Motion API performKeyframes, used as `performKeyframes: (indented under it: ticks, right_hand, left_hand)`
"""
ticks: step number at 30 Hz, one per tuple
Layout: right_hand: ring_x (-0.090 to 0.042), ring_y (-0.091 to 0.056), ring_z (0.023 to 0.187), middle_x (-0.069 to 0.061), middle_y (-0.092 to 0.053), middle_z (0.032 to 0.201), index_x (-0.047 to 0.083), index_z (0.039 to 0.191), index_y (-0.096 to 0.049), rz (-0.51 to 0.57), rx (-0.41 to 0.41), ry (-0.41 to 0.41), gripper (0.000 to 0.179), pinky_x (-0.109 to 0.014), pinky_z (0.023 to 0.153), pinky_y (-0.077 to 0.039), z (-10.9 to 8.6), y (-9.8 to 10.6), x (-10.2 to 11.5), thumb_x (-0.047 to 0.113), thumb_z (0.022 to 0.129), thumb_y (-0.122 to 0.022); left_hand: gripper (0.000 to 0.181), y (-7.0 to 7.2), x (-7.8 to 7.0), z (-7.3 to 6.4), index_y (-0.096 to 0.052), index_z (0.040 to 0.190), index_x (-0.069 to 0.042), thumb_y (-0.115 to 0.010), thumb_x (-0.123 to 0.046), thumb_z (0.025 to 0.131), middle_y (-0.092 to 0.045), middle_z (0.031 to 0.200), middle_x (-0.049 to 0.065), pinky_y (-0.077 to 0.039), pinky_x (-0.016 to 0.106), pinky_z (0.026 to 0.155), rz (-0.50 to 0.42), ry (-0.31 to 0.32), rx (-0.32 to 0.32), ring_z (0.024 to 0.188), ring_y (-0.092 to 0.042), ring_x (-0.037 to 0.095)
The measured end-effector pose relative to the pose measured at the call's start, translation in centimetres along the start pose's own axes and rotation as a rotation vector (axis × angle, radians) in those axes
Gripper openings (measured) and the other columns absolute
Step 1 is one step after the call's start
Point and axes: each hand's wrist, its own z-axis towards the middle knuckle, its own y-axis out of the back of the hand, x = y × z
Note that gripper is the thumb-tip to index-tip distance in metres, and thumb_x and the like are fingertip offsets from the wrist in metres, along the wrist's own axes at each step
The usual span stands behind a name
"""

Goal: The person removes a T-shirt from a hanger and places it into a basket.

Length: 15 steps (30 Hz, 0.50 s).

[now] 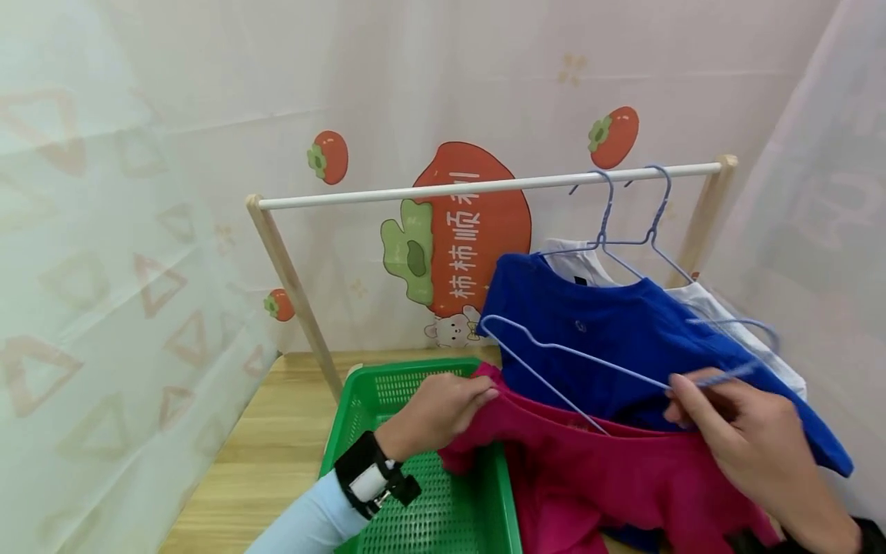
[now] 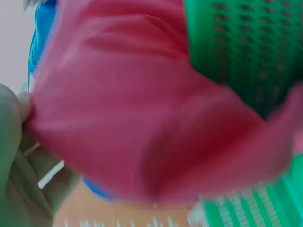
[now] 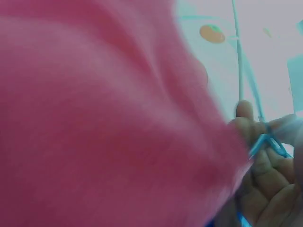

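My left hand (image 1: 432, 412) pinches the edge of a magenta shirt (image 1: 595, 469) near one shoulder, beside the green basket's rim. In my right hand (image 1: 754, 431) is a pale blue wire hanger (image 1: 609, 365), gripped near its neck. One hanger arm points left above the shirt; the lower wire passes behind the front of the neckline. The shirt hangs partly over the basket's right wall. In the left wrist view the magenta cloth (image 2: 118, 94) is stretched and blurred. The right wrist view has the cloth (image 3: 104, 118) beside the fingers and hanger wire.
A green basket (image 1: 512, 500) stands on the wooden table (image 1: 242, 462). Behind it a rack with a white rail (image 1: 388, 196) carries a blue shirt (image 1: 588, 323) and a white shirt (image 1: 706, 296) on wire hangers at the right. Printed curtains surround the table.
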Motion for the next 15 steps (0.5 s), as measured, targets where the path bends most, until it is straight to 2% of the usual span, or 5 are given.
performKeyframes:
  ticks: [5,8,12,14,15]
  right_hand:
    - [0.003,-0.049,0.058,0.012,-0.067,0.070,0.024,0.081,-0.072,-0.182,0.132,0.048,0.028,-0.025,0.047,-0.032,3.3,-2.0,3.1,0.034,0.107,-0.065]
    - [-0.005,-0.048,0.054,0.007,-0.065,0.068,0.023,0.081,-0.071,-0.200,0.175,0.051,0.037,-0.029,0.046,-0.033,5.5,-3.7,5.4,0.042,0.109,-0.057]
    - [-0.014,-0.049,0.052,0.000,-0.065,0.066,0.017,0.079,-0.071,-0.195,0.183,0.078,0.044,-0.030,0.045,-0.035,8.7,-6.1,7.8,0.042,0.111,-0.053]
    - [-0.017,-0.051,0.053,-0.003,-0.066,0.068,0.015,0.079,-0.072,-0.197,0.190,0.090,0.044,-0.030,0.045,-0.036,10.3,-7.1,8.6,0.040,0.111,-0.054]
    - [-0.018,-0.052,0.053,-0.005,-0.066,0.068,0.014,0.080,-0.072,-0.196,0.199,0.091,0.044,-0.030,0.045,-0.036,11.1,-7.6,8.9,0.039,0.111,-0.053]
  left_hand:
    - [0.028,-1.6,-2.7,3.8,-0.060,0.090,-0.018,-0.051,-0.031,0.113,-0.040,0.063,-0.010,-0.031,0.019,0.051,0.030,-0.017,0.109,0.056,-0.047,0.005]
    - [0.029,-2.7,-4.4,5.5,-0.064,0.093,-0.021,-0.048,-0.034,0.114,-0.044,0.063,-0.011,-0.034,0.019,0.047,0.068,-0.044,0.186,0.054,-0.049,0.003]
    - [0.026,-4.1,-6.3,7.1,-0.068,0.102,-0.024,-0.048,-0.035,0.114,-0.057,0.068,-0.010,-0.045,0.019,0.050,0.142,-0.099,0.302,0.060,-0.059,0.002]
    - [0.027,-4.7,-7.2,7.7,-0.068,0.103,-0.024,-0.046,-0.036,0.114,-0.061,0.071,-0.009,-0.046,0.020,0.052,0.151,-0.117,0.391,0.063,-0.062,0.003]
    - [0.027,-5.1,-7.8,7.9,-0.069,0.110,-0.026,-0.045,-0.037,0.114,-0.062,0.073,-0.009,-0.047,0.020,0.053,0.163,-0.126,0.446,0.066,-0.062,0.003]
